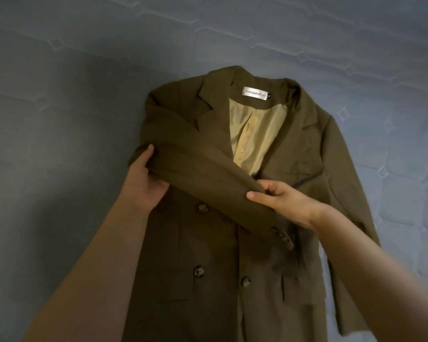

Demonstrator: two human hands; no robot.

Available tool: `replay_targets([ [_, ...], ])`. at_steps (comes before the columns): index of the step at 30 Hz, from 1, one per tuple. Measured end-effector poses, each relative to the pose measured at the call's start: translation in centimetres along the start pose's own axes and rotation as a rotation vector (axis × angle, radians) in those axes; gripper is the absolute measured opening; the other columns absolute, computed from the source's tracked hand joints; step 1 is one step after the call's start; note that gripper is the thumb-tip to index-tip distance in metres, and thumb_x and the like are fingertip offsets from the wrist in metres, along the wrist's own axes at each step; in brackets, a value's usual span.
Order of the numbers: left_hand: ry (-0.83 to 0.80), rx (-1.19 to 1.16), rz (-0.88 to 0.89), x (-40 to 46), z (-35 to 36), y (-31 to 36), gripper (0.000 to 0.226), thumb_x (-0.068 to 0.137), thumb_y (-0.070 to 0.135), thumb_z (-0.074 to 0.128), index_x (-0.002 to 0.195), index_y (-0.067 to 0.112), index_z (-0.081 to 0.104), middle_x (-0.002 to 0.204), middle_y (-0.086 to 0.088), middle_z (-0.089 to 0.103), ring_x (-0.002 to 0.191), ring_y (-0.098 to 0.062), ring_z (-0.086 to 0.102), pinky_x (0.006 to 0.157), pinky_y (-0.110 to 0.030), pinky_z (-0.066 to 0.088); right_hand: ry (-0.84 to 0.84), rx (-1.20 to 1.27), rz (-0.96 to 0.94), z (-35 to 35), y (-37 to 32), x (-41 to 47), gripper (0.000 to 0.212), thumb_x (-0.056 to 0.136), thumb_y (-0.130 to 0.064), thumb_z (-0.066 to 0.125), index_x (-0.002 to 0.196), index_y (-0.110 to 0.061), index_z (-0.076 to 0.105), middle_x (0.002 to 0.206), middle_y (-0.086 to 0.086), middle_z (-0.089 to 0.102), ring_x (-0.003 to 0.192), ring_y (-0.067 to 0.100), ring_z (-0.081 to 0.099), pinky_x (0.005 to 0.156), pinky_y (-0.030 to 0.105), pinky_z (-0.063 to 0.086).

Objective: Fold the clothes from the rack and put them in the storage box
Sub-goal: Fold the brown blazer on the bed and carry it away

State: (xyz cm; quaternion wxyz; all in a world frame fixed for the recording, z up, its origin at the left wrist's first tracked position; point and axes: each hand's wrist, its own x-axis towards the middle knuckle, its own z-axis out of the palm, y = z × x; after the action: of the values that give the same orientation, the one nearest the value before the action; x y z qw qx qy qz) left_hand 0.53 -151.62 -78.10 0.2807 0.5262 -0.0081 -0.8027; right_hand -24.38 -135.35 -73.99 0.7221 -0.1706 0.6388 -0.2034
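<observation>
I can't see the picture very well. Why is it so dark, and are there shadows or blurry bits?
Head view: the light is dim and bluish, brightest on the quilted bed surface at upper right; the brown jacket looks murky, with soft shadow under the folded sleeve held by the left hand and right hand; the white label stays sharp; the wide lens stretches the forearms near the bottom edge.

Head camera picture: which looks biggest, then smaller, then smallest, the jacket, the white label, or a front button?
1. Jacket
2. White label
3. Front button, though it lies nearer the camera, so it may look bigger than it is.
</observation>
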Motion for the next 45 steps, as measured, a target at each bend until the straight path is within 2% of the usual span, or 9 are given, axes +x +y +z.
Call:
replay_targets([
  [6,0.001,0.041,0.01,-0.9,-0.3,-0.3,0.033,0.092,0.023,0.064,0.124,0.016,0.063,0.117,-0.004,0.071,0.109,-0.022,0.067,0.094,-0.042,0.053,0.021,-0.089,-0.004,0.7,0.1,-0.7,0.036,0.082,-0.004,0.075,0.117,-0.013,0.066,0.104,0.009,0.076,0.1,0.019,0.072,0.093,0.038,0.057],
  [12,0.051,-0.028,0.017,-0.9,-0.7,-0.3,0.04,0.09,0.039,0.066,0.123,0.018,0.063,0.119,-0.005,0.07,0.112,-0.025,0.066,0.099,-0.046,0.05,0.36,-0.328,-0.08,1.6,0.4,0.9,0.022,0.069,-0.029,0.087,0.08,-0.017,0.072,0.084,0.001,0.073,0.085,0.015,0.071,0.085,0.041,0.06],
  [17,0.019,-0.251,0.111,-0.6,-1.1,-0.2,0.043,0.097,0.038,0.054,0.132,0.014,0.059,0.126,-0.01,0.066,0.116,-0.031,0.063,0.105,-0.051,0.043,0.028,-0.171,0.012,0.2,0.2,0.6,0.026,0.091,-0.034,0.067,0.114,-0.022,0.069,0.108,-0.003,0.074,0.101,0.011,0.07,0.091,0.036,0.058],
  [20,-0.056,-0.341,0.158,-0.6,-1.1,0.0,0.048,0.098,0.039,0.051,0.137,0.011,0.054,0.134,-0.014,0.06,0.123,-0.035,0.058,0.108,-0.053,0.04,0.004,-0.408,0.021,-1.4,1.4,0.5,0.02,0.094,-0.028,0.064,0.113,-0.024,0.062,0.112,-0.002,0.068,0.102,0.012,0.067,0.093,0.038,0.057],
  [28,-0.096,-0.414,0.203,-1.1,-0.3,-0.6,0.056,0.091,0.048,0.059,0.135,0.013,0.057,0.133,-0.014,0.06,0.123,-0.036,0.057,0.104,-0.056,0.043,0.362,-0.302,-0.262,-2.4,3.7,-1.0,0.016,0.092,-0.031,0.063,0.092,-0.015,0.066,0.087,0.004,0.07,0.08,0.019,0.07,0.073,0.042,0.059],
  [33,0.072,-0.06,0.074,0.5,-0.5,-0.1,0.043,0.093,0.028,0.064,0.134,0.015,0.057,0.127,-0.009,0.065,0.116,-0.028,0.063,0.104,-0.049,0.046,0.693,-1.033,-0.09,-3.4,5.1,-1.5,0.043,0.082,-0.071,0.052,0.086,-0.031,0.064,0.077,-0.01,0.062,0.068,0.011,0.063,0.055,0.035,0.055],
  [37,0.346,0.194,0.128,-0.5,-1.3,-0.8,0.056,0.085,0.026,0.075,0.133,0.017,0.05,0.123,-0.003,0.062,0.102,-0.017,0.064,0.087,-0.037,0.056,1.045,-1.142,-0.248,0.0,3.8,-1.1,0.04,0.085,-0.047,0.066,0.115,-0.021,0.059,0.105,0.002,0.056,0.087,0.022,0.058,0.071,0.037,0.05],
  [41,0.689,0.897,0.678,-4.6,-0.8,-4.8,0.029,0.087,0.033,0.07,0.094,0.016,0.047,0.087,0.005,0.049,0.073,-0.006,0.048,0.081,-0.036,0.05,0.858,-1.04,-0.509,5.8,2.0,1.4,0.061,0.095,-0.038,0.056,0.15,-0.02,0.037,0.155,0.003,0.037,0.146,0.02,0.029,0.117,0.035,0.025],
  [45,0.281,1.668,1.177,-2.9,1.3,-6.1,0.024,0.094,0.023,0.055,0.118,0.02,0.058,0.136,-0.004,0.051,0.136,-0.023,0.04,0.116,-0.046,0.026,0.754,-1.276,-0.422,7.2,2.4,5.9,0.071,0.1,-0.049,0.04,0.159,-0.026,0.008,0.167,0.002,-0.003,0.154,0.026,-0.008,0.123,0.053,0.006],
])
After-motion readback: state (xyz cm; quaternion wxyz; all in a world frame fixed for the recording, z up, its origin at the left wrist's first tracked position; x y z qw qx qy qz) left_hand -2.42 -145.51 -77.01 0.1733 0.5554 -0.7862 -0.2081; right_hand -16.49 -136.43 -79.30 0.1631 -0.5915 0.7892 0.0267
